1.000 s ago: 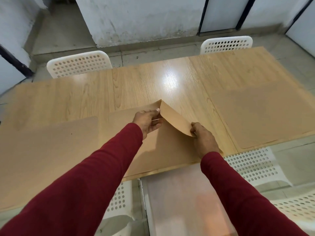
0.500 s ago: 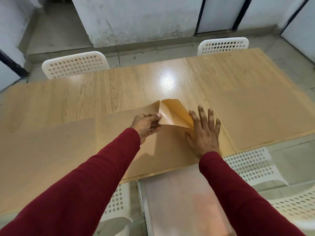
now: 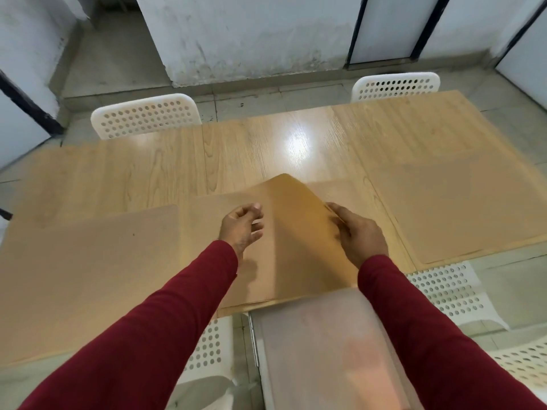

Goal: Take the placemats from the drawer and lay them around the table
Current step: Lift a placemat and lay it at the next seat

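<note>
Two white perforated chairs stand at the far side of a wooden table; another white chair sits near right, tiled floor beyond.

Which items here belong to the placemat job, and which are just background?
Job: lifted placemat, held by the right hand; left hand; left placemat; right placemat; table.
Background: white chairs, tiled floor, wall.

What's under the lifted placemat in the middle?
Under the lifted placemat, which the right hand holds by its edge, another tan mat lies flat on the table. Whether more mats lie beneath is hidden.
</note>
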